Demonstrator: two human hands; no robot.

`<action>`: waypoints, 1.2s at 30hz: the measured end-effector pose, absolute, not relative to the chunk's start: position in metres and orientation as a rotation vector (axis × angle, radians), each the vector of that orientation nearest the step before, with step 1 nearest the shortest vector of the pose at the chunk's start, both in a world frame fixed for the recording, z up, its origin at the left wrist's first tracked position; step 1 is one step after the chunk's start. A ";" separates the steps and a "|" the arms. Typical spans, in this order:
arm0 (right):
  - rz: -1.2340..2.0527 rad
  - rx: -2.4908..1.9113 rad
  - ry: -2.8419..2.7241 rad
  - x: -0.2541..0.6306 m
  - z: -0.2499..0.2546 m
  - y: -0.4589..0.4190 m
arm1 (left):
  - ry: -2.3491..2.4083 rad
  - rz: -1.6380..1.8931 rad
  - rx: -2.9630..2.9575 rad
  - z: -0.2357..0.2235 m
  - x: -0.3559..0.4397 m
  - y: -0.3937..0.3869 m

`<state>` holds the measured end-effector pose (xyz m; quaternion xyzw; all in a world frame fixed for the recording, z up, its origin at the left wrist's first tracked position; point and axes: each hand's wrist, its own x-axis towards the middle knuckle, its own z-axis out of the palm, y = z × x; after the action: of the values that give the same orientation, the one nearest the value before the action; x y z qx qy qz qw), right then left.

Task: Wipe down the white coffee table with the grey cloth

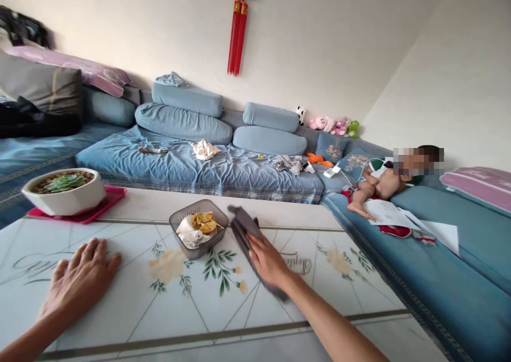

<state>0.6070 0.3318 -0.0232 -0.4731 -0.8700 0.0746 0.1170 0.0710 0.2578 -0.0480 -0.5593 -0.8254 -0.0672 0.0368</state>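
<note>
My left hand rests palm down on the white tabletop, fingers stretched out and nothing in it. Under my right hand is a dark grey cloth, folded and slightly blurred; the fingers press it against the table and part of it sticks out past the wrist. Just left of the cloth stands a translucent grey plastic basket holding yellowish-brown fruit peel and crumpled white tissue. The tabletop has printed flowers, leaves and lettering.
A white pot with a succulent sits on a pink tray at the table's far left. Behind the table runs a blue sofa with cushions and loose cloths. On its right part a person reclines near papers.
</note>
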 end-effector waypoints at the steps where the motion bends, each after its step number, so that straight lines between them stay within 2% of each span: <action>1: 0.235 -1.356 -2.509 0.632 -0.040 0.296 | -2.554 -0.218 -1.708 -0.047 0.074 0.258; 4: 0.213 -1.633 -2.299 0.744 -0.067 0.234 | -2.583 -0.230 -1.672 -0.045 0.081 0.259; 6: 0.114 -1.855 -2.153 0.810 -0.059 0.248 | -2.591 -0.218 -1.660 -0.044 0.084 0.261; 8: -0.011 -2.116 -2.005 0.838 -0.036 0.299 | -2.596 -0.217 -1.667 -0.043 0.087 0.262; 11: -0.099 -2.289 -1.908 0.796 0.002 0.392 | -2.622 -0.243 -1.676 -0.040 0.091 0.262; 14: -0.075 -2.125 -2.056 0.693 0.026 0.444 | -2.632 -0.295 -1.669 -0.033 0.096 0.262; 16: -0.029 -1.945 -2.225 0.621 0.025 0.434 | -2.631 -0.334 -1.664 -0.028 0.098 0.260; 19: 0.066 -1.665 -2.456 0.561 -0.009 0.349 | -2.619 -0.405 -1.681 -0.023 0.100 0.256; 22: 0.191 -1.405 -2.482 0.596 -0.062 0.217 | -2.590 -0.462 -1.713 -0.022 0.100 0.254; 24: 0.229 -1.489 -2.371 0.666 -0.086 0.143 | -2.583 -0.477 -1.726 -0.024 0.100 0.255; 26: 0.175 -1.609 -2.221 0.743 -0.089 0.108 | -2.588 -0.485 -1.721 -0.024 0.101 0.257; 28: 0.082 -1.795 -2.019 0.796 -0.069 0.117 | -2.586 -0.502 -1.715 -0.022 0.103 0.258; 30: 0.011 -1.994 -1.845 0.805 -0.034 0.157 | -2.580 -0.529 -1.707 -0.018 0.106 0.256; 33: -0.011 -2.112 -1.813 0.743 0.008 0.225 | -2.560 -0.565 -1.714 -0.009 0.110 0.251; 36: 0.031 -2.027 -1.970 0.646 0.003 0.235 | -2.563 -0.584 -1.740 -0.001 0.111 0.246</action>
<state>0.6464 0.2347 0.0034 -0.7083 -0.6882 0.0107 0.1568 0.1105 0.2464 -0.0009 -0.5520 -0.8129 -0.1853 -0.0056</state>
